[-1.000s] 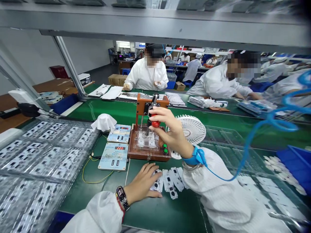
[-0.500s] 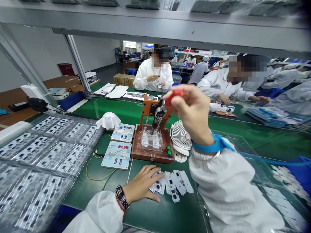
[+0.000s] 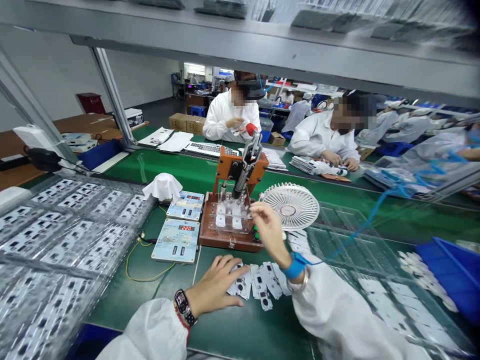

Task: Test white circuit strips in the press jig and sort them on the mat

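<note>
I had my right hand [image 3: 268, 225] curled by the clear plate [image 3: 228, 229] of the press [image 3: 240, 186] mid-frame; I couldn't tell if it gripped. My left hand [image 3: 214, 287] lay spread on white boards [image 3: 259, 285] below. Light fingers seemed best.

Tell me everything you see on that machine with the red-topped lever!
The machine stands upright on the green table. It has a brown, wood-looking base, an orange frame, clear plastic-looking plates and green buttons, partly hidden. Its metal lever points up, red tip on top. The fingers of the right hand are by the plates' right edge; whether they touch is unclear.
</note>
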Tool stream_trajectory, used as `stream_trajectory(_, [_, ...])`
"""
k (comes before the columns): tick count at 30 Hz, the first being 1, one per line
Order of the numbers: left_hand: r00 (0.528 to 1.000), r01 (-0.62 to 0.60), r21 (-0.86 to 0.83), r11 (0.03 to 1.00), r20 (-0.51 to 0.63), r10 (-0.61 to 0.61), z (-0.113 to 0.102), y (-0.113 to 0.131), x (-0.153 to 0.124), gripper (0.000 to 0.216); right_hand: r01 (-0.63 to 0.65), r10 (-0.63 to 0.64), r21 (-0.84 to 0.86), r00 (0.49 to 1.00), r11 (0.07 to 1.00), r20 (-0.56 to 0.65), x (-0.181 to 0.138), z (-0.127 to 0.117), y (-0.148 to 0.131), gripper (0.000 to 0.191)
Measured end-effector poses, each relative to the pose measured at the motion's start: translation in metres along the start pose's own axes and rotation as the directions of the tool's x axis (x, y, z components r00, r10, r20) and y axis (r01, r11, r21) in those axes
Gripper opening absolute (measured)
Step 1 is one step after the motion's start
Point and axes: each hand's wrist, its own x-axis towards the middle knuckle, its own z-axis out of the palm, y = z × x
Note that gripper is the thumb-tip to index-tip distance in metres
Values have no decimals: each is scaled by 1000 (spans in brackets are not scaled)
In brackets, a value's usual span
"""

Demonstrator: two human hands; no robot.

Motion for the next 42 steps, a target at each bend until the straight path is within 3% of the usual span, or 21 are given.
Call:
stream_trajectory(2, [1000,3,-13,1000,15,-3,0,0,0,80,-18,26,-81,994,997,110,-18,0,12,19])
stream_trajectory(6, [999,36,-47,998,12,-36,-2,0,0,77,-14,10,-80,999,997,-54,-18,5,28,19])
stream_trajectory(7, [999,45,-58,997,8,-44,-2,0,0,77,-15,12,-82,999,996,-30,-17,6,32,20])
stream_trajectory(9, [998,57,-70,996,-1,-57,-1,0,-2,79,53,-23,-161,982,986,185,-16,7,37,24])
stream_trajectory(11, [997,71,-65,995,-9,-71,-1,-1,-4,80,195,-61,-264,894,944,445,-15,4,42,28])
stream_trajectory(14, [995,92,-60,994,-24,-93,0,-3,-11,80,345,-65,-339,778,875,625,-11,-1,46,35])
stream_trajectory(18, [992,110,-94,990,-57,-115,1,-6,-18,79,435,-75,-343,702,833,708,-3,-6,47,45])
stream_trajectory(23, [987,125,-99,987,-88,-134,3,-8,-19,67,437,-38,-397,709,807,704,4,-2,41,48])
stream_trajectory(25, [989,105,-89,990,-96,-114,4,-9,-18,64,446,10,-434,689,783,725,6,3,34,47])
stream_trajectory(30, [990,65,-45,997,-119,-70,5,-9,-17,58,432,162,-424,523,796,837,12,21,8,45])
stream_trajectory(33, [990,77,-15,997,-117,-78,5,-8,-18,60,396,209,-415,467,819,859,17,28,0,47])
stream_trajectory(35, [989,93,6,996,-115,-92,5,-6,-18,63,428,189,-422,488,799,852,20,31,-1,48])
stream_trajectory(38, [988,118,23,993,-104,-115,3,-3,-18,63,495,109,-441,563,749,819,21,34,3,49])
stream_trajectory(42, [987,135,31,990,-94,-131,3,-3,-17,57,496,42,-461,646,736,762,10,37,3,49])
